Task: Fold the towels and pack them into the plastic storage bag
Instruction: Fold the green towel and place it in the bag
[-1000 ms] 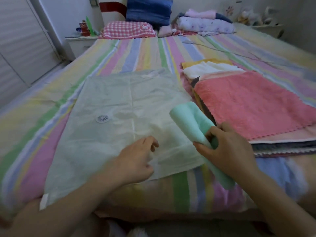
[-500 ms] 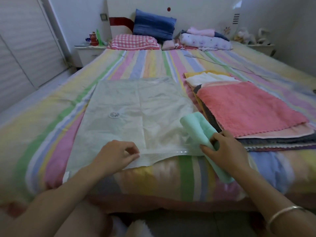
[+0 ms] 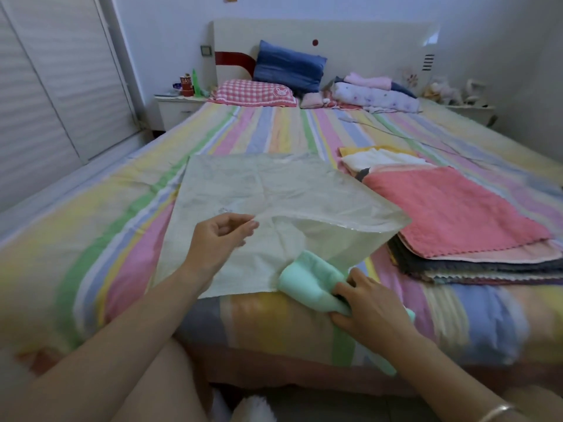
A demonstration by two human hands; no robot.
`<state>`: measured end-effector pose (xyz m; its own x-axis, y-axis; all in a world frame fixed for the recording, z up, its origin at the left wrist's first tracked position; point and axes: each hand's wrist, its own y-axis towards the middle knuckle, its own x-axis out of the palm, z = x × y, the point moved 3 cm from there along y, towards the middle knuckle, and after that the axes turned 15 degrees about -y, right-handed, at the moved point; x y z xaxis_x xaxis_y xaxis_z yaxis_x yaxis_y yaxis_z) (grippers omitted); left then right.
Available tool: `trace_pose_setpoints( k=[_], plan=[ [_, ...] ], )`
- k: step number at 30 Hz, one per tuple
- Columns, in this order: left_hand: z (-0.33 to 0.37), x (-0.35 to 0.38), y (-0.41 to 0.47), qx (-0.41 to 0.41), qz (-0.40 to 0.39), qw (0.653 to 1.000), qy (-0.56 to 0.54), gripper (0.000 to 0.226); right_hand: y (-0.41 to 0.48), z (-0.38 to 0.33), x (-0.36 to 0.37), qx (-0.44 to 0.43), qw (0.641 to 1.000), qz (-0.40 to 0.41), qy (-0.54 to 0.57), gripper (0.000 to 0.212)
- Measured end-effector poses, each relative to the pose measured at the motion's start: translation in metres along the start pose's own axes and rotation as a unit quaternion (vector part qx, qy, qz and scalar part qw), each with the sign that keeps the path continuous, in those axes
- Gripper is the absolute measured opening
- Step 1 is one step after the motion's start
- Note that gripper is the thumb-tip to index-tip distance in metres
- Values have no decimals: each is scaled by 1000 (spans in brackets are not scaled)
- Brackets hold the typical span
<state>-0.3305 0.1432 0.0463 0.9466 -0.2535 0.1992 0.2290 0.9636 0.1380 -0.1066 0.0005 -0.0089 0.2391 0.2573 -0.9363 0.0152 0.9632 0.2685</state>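
Note:
A translucent plastic storage bag (image 3: 259, 190) lies on the striped bed with its mouth toward me. My left hand (image 3: 219, 239) pinches the upper lip of the mouth and holds it lifted, so the bag gapes. My right hand (image 3: 371, 306) grips a folded mint-green towel (image 3: 307, 277), whose front end sits at the bag's opening. To the right lies a stack of flat towels with a pink towel (image 3: 451, 208) on top; white and yellow ones (image 3: 377, 156) show behind it.
The bed's near edge (image 3: 274, 345) runs just below the bag. Pillows (image 3: 286, 68) and folded bedding (image 3: 374, 92) lie at the headboard. A nightstand (image 3: 176, 108) with bottles stands at the far left, next to sliding wardrobe doors (image 3: 45, 102).
My left hand took the bag's upper lip and lifted it, opening the mouth. My right hand brought the mint-green towel lower and left, to the opening.

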Motion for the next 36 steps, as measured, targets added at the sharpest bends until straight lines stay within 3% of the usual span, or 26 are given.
trace_pose_setpoints(
  k=[4,9,14,17,21,23,27,33,36],
  plan=[
    [15,16,-6,53,-39,998,15,17,13,-16,-28,75,991,-91,57,35],
    [34,28,-11,44,-90,995,29,17,63,-30,-60,155,968,-111,165,35],
    [52,22,-8,-25,-173,984,23,21,151,-51,-39,113,955,-179,207,38],
    [52,-11,24,-36,-84,995,-28,19,190,-59,-14,120,929,-165,308,33],
    [23,-94,100,26,128,985,117,11,234,-71,21,151,852,-134,483,41],
    [4,-127,136,24,172,965,196,6,257,-81,39,160,801,-132,561,47],
    [-35,-158,199,-27,159,935,317,19,307,-93,80,203,706,-89,673,49],
    [-71,-164,244,-49,137,934,325,37,379,-112,127,205,623,-68,752,47],
    [-79,-159,236,-31,130,939,316,43,409,-124,135,209,601,-72,768,46]
  ],
)
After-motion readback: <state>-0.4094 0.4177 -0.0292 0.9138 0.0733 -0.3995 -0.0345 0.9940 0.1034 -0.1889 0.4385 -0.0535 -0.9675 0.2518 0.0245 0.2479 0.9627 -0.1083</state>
